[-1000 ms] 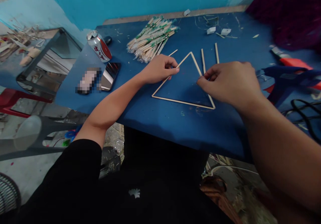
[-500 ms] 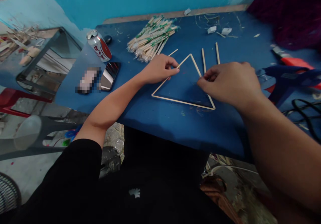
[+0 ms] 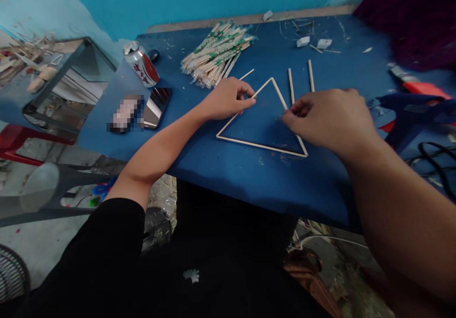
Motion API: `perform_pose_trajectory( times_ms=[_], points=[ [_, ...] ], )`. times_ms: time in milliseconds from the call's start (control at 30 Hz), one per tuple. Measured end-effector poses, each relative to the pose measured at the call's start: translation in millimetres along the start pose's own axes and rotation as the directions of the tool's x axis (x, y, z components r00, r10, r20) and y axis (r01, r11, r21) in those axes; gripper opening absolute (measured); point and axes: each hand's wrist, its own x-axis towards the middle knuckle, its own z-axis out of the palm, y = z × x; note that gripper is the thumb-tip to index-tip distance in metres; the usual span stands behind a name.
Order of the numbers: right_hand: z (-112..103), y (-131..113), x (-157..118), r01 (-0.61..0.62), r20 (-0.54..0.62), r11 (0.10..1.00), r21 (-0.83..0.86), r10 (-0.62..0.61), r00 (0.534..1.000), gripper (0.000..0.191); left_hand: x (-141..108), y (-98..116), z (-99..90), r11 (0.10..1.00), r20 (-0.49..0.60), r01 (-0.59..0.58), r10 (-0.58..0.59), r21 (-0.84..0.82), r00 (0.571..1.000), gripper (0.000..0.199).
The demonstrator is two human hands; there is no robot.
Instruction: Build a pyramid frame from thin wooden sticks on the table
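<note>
A triangle of thin wooden chopsticks lies at the middle of the blue table, its three corners meeting. My left hand pinches the triangle's left side between thumb and fingers. On the right side, my right hand grips the stick the same way, with fingertips closed on it. Two loose chopsticks, one near my right fingertips and another farther right, run partly behind my right hand. The tip of a further stick shows just beyond my left hand.
Wrapped chopsticks are piled at the back. On the left stand a drink can and a phone. A blue glue gun, black cable and purple fibre bundle lie at the right. Paper scraps lie near the back edge.
The view has shifted very slightly. Both hands keep the same hold on the triangle, and nothing else has visibly moved.
</note>
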Motion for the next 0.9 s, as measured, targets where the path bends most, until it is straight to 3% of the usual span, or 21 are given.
perform_pose_trajectory(
  times_ms=[367,600,900],
  points=[
    [5.0,8.9,3.2,0.037,-0.012,0.998,0.043,-0.037,0.999,0.014,0.2,-2.8,0.5,1.000,-0.006,-0.025,0.026,0.011,1.000,0.015],
    [-0.6,0.4,0.7,-0.007,0.031,0.999,-0.047,0.008,0.999,0.015,0.3,-3.2,0.6,0.999,-0.022,-0.028,0.028,0.023,0.999,0.015],
    [0.3,2.4,1.0,0.005,0.065,0.998,-0.066,0.000,0.998,0.017,4.1,-13.8,-2.3,0.997,-0.070,0.064,-0.066,-0.042,0.995,0.029]
  ],
)
